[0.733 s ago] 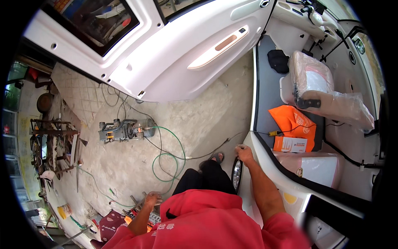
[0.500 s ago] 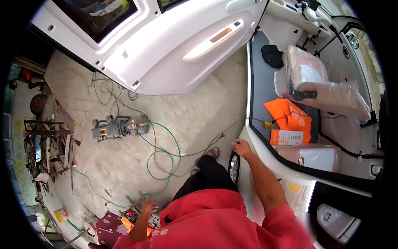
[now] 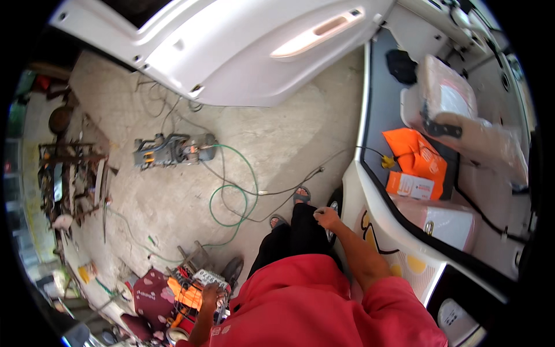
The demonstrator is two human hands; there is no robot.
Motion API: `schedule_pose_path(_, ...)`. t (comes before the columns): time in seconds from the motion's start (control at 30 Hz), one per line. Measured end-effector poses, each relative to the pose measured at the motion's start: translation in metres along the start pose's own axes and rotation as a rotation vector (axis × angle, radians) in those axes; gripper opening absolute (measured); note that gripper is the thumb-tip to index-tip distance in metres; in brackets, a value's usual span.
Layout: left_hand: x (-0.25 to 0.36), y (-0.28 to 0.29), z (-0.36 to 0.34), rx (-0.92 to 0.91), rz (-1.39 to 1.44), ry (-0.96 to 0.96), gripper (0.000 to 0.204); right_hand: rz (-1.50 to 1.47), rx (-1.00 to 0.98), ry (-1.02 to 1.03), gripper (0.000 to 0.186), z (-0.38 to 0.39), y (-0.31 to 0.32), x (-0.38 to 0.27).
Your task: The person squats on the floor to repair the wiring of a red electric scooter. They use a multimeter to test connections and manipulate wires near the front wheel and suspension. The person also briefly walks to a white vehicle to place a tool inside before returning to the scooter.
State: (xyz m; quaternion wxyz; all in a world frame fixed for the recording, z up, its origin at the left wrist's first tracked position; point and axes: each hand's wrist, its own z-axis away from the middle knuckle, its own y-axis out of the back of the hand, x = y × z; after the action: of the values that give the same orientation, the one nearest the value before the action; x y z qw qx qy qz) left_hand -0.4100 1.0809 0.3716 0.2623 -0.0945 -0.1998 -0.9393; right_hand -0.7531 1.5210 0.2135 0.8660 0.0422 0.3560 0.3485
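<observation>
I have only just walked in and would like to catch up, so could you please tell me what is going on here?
A person in red stands beside a white vehicle with its door open. Their right hand is near a wheel, and their left hand is near an orange item; whether either holds anything is unclear. A machine sits on the floor ahead, and an orange bag lies inside the vehicle near a wrapped seat.
</observation>
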Motion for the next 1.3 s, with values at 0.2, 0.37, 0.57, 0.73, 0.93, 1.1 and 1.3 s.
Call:
schedule_pose_path(0.2,-0.017,-0.018,0.015,-0.084,-0.015,-0.162,0.033,-0.254,-0.063,-0.060,0.026,-0.020,0.024,0.009)
schedule_pose_path(0.37,-0.031,-0.030,0.045,0.011,0.060,-0.054,0.036,-0.321,-0.128,-0.187,0.024,-0.016,0.058,-0.027)
schedule_pose_path(0.57,-0.094,-0.010,0.047,0.037,0.126,0.075,0.039,-0.172,-0.122,-0.232,0.022,-0.013,0.062,-0.036)
schedule_pose_path(0.73,-0.101,0.024,0.028,0.014,0.288,0.052,0.036,-0.025,-0.188,-0.233,0.018,-0.017,0.045,-0.030)
schedule_pose_path(0.93,-0.082,0.065,0.021,0.020,0.427,-0.230,0.035,-0.009,-0.257,-0.205,0.016,0.001,-0.031,-0.120)
schedule_pose_path(1.1,-0.055,0.099,0.026,0.098,0.515,-0.450,0.036,0.263,-0.227,-0.130,0.027,0.031,-0.114,-0.248)
schedule_pose_path(1.3,-0.017,0.139,0.067,0.123,0.770,-0.503,0.028,0.499,-0.297,0.027,0.030,0.016,-0.182,-0.356)
